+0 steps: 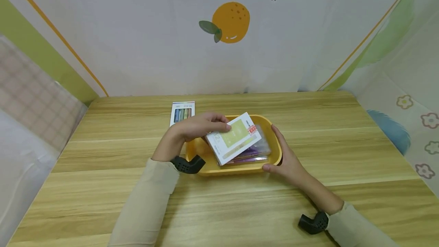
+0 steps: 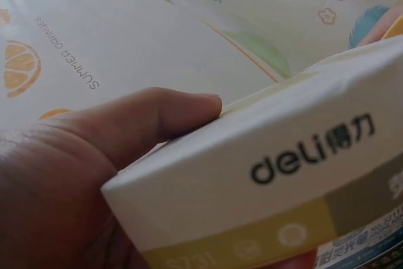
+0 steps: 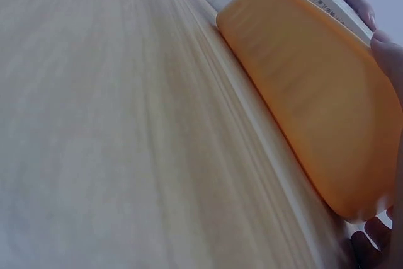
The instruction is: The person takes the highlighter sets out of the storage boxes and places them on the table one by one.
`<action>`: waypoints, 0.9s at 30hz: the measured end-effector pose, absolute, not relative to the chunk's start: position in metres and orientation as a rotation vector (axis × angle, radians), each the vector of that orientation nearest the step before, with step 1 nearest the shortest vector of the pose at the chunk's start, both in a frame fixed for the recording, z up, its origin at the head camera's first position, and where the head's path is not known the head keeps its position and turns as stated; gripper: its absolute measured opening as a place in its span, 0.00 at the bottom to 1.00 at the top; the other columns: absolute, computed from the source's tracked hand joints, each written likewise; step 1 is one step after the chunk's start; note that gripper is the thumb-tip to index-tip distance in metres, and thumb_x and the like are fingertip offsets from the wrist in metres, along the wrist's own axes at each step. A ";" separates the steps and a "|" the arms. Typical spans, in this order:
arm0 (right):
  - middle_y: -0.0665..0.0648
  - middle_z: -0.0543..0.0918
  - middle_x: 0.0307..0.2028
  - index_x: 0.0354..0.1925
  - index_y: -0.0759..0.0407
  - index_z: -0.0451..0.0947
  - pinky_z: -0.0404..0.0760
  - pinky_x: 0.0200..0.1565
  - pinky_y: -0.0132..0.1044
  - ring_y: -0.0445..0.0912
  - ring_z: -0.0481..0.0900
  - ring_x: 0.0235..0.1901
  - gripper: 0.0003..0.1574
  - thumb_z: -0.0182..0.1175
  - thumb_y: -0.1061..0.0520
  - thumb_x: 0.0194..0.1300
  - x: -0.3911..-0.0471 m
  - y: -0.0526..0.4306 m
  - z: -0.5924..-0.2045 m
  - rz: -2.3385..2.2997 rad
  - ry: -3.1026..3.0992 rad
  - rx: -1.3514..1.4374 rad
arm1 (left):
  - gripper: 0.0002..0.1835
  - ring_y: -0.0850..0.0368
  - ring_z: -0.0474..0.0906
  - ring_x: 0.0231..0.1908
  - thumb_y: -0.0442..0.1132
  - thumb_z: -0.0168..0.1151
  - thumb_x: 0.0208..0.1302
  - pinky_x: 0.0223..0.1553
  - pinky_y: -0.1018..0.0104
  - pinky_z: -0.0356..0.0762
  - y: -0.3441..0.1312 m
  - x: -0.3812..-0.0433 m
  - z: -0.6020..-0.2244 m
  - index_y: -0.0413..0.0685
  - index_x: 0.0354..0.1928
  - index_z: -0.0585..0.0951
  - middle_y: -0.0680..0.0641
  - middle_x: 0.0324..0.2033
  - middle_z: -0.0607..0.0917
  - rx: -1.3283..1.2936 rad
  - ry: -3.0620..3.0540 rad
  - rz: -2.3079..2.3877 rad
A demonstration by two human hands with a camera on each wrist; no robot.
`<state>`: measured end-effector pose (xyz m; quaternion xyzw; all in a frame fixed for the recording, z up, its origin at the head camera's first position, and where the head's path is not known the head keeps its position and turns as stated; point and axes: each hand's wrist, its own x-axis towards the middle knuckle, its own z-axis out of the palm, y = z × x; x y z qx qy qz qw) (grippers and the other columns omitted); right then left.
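My left hand [image 1: 202,127] grips a white cardboard box [image 1: 230,140] with a green panel, thumb on top. The left wrist view shows "deli" printed on the side of this box [image 2: 302,168], with part of another printed pack [image 2: 362,247] below it. The box is tilted over a yellow plastic basket [image 1: 195,151]. Inside the basket lie clear and purple plastic packs [image 1: 264,146], partly covered by the box. My right hand [image 1: 289,163] holds the basket's right end, thumb at the front rim and a finger at the far side. The right wrist view shows the basket's outer wall [image 3: 315,99].
A white pack with colored pens [image 1: 183,111] lies on the wooden table [image 1: 219,209], behind my left wrist. Black devices [image 1: 313,222] are worn on both wrists. A printed white curtain [image 1: 154,48] hangs behind the table, with more cloth at both sides.
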<state>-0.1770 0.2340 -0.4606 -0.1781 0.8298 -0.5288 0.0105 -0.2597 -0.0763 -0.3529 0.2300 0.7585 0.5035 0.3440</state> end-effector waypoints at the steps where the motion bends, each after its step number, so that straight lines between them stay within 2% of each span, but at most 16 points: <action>1: 0.70 0.55 0.77 0.82 0.39 0.37 0.74 0.56 0.22 0.65 0.68 0.68 0.76 0.79 0.42 0.51 -0.177 0.234 -0.461 -1.651 2.588 -0.553 | 0.15 0.58 0.81 0.32 0.44 0.54 0.76 0.33 0.67 0.81 -0.077 -0.260 -0.353 0.40 0.53 0.75 0.49 0.36 0.83 0.595 1.973 1.318; 10: 0.71 0.58 0.75 0.81 0.38 0.37 0.77 0.54 0.25 0.65 0.70 0.66 0.77 0.79 0.45 0.51 -0.177 0.233 -0.460 -1.636 2.594 -0.533 | 0.15 0.60 0.76 0.30 0.44 0.53 0.76 0.31 0.70 0.75 -0.085 -0.261 -0.349 0.41 0.55 0.76 0.51 0.36 0.81 0.590 2.048 1.348; 19: 0.71 0.57 0.76 0.81 0.38 0.36 0.75 0.55 0.23 0.66 0.69 0.68 0.76 0.79 0.44 0.51 -0.176 0.233 -0.459 -1.640 2.589 -0.532 | 0.16 0.58 0.83 0.32 0.43 0.52 0.76 0.33 0.66 0.82 -0.089 -0.263 -0.348 0.38 0.55 0.75 0.48 0.39 0.84 0.568 2.042 1.407; 27: 0.70 0.57 0.76 0.81 0.38 0.37 0.75 0.55 0.22 0.65 0.69 0.67 0.76 0.79 0.45 0.51 -0.176 0.233 -0.458 -1.642 2.583 -0.522 | 0.19 0.58 0.84 0.32 0.44 0.51 0.76 0.35 0.66 0.83 -0.094 -0.264 -0.344 0.36 0.57 0.75 0.50 0.36 0.85 0.519 2.047 1.468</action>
